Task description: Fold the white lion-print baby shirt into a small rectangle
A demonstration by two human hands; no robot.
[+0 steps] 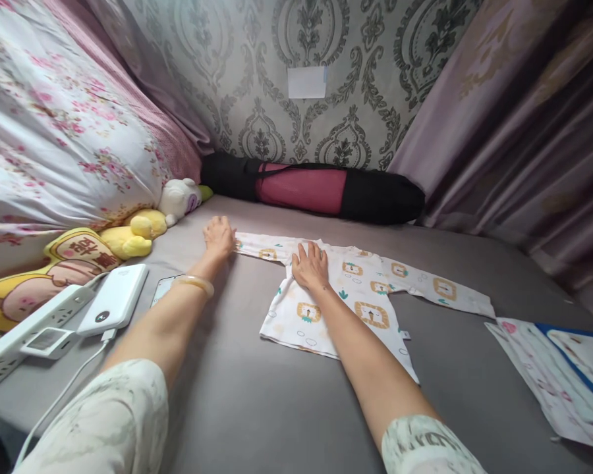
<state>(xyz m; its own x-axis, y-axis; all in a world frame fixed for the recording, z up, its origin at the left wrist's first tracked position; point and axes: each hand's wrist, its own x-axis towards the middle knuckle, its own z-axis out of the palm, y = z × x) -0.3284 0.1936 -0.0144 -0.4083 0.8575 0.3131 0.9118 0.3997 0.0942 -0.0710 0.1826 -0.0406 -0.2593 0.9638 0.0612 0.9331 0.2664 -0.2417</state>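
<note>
A small white long-sleeved shirt (343, 296) with lion-face prints lies spread out on the grey sheet, both sleeves stretched sideways. My left hand (220, 237) is closed on the cuff of the left-side sleeve (261, 248). Flat on the shirt's upper left part, near the shoulder, rests my right hand (310, 264), its fingers stretched out and holding nothing. The other sleeve (445, 289) reaches right and lies untouched. My right forearm hides part of the shirt's lower middle.
Folded clothes (558, 382) lie at the right. On the left are a power strip (29, 339), a white power bank (113, 299) with a cable, a phone (165, 288) partly behind my arm, and plush toys (133, 234). A long black-and-red bag (301, 189) lies against the wall.
</note>
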